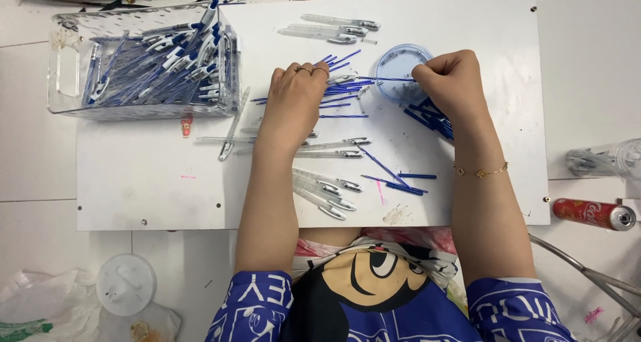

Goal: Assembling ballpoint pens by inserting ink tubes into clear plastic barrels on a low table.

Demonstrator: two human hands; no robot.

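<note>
The left hand (294,101) covers the middle of the heap of thin blue ink refills (342,91) on the flat white board (147,182). The right hand (453,83) hides whatever its fingertips pinch beside the small round clear plastic lid (398,69). Right of the board, the clear plastic tub (611,160) is cut off by the edge. The tiny springs inside the lid are too small to count.

A thin blue refill (380,79) lies level — stretched left to right between both hands, above the far middle of the white board, its right end over a round clear lid holding small springs (399,68).
</note>
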